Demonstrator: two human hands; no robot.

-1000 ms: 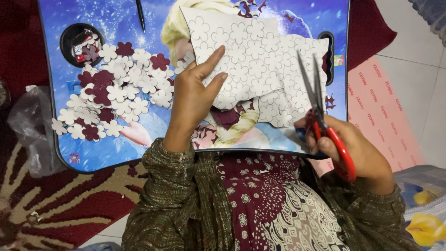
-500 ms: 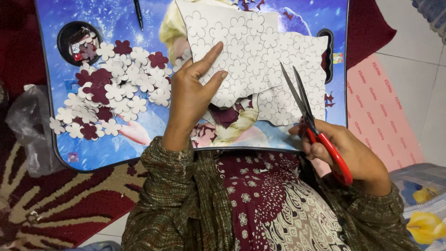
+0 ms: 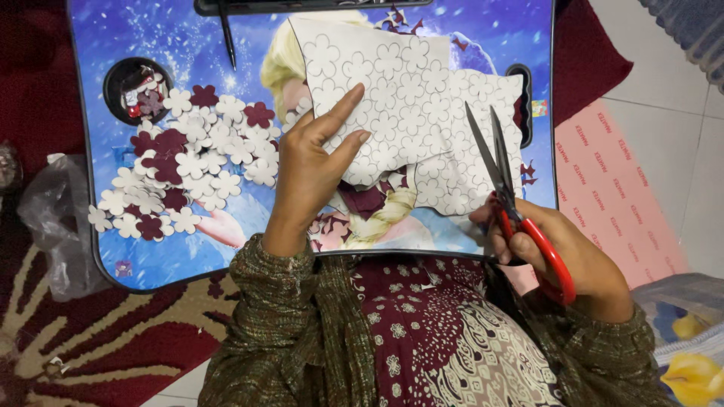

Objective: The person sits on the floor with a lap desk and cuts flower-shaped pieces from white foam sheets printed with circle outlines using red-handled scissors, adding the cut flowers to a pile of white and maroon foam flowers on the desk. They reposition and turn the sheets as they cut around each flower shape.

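Paper sheet (image 3: 407,98), white and printed with flower outlines, lies across the upper middle of a blue picture-printed lap table (image 3: 98,45), which serves as the landmark for everything else. Off the table's left edge, a crumpled clear plastic bag (image 3: 56,218) sits on a red and cream patterned rug (image 3: 98,347). On the table's left part, a round black cup recess (image 3: 136,87) holds a few small scraps, and just right of and below it spreads a heap of cut-out flowers (image 3: 188,162), white and maroon mixed, overlapping one another. A dark pen (image 3: 228,34) lies near the table's top edge, above the heap.

At the table's middle, the left hand (image 3: 313,169) grips the sheet's lower left part: the thumb and forefinger lie spread on top of the paper, while the other fingers are hidden beneath it. Maroon offcuts (image 3: 369,197) show under the sheet near that hand.

Toward the table's right side, red-handled scissors (image 3: 520,203) point up over the sheet's right part, blades slightly parted, tips above the paper. The right hand (image 3: 562,256), at the table's lower right corner, has its fingers clenched through the handle loops. Off the right edge lies a pink printed sheet (image 3: 618,181) on pale floor tiles (image 3: 679,90).
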